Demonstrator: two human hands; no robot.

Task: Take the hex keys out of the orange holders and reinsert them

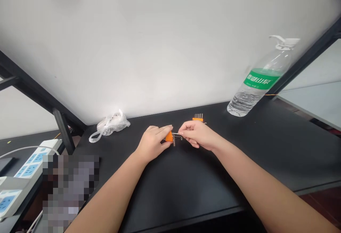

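Note:
My left hand (153, 142) grips an orange holder (169, 136) between thumb and fingers, low over the black table. Several L-shaped metal keys (178, 138) stick out of the holder's right side. Just right of it, my right hand (194, 133) pinches the end of one thin metal key (175, 133), whose other end meets the holder. Behind my right hand lies a second orange holder (198, 119) with several metal keys standing out of its top; its lower part is hidden by the hand.
On the black table (181, 183), a clear plastic bag (113, 123) lies at the back left. A large water bottle (259, 80) with a green label stands at the back right. White power strips (34, 160) are at the far left, beside the black frame (64, 131).

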